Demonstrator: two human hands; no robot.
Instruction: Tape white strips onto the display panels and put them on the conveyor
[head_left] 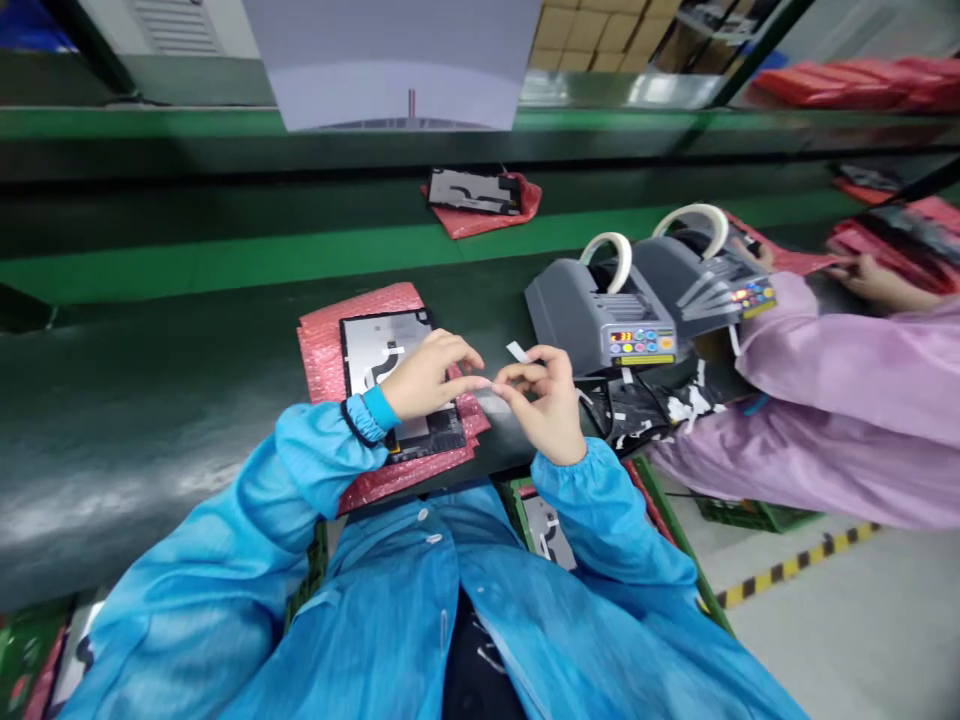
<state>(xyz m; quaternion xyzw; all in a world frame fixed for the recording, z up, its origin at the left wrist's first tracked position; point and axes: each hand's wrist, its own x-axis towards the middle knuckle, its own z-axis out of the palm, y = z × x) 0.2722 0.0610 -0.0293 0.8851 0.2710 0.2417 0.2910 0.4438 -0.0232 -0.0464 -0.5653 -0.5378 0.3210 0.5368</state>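
Grip nearly closed: right hand has a white strip between its fingers; left hand meets it, hold unclear. Light edge contact should keep it clean.

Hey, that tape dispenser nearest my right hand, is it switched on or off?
On: the tape dispenser shows lit red digits on its display.
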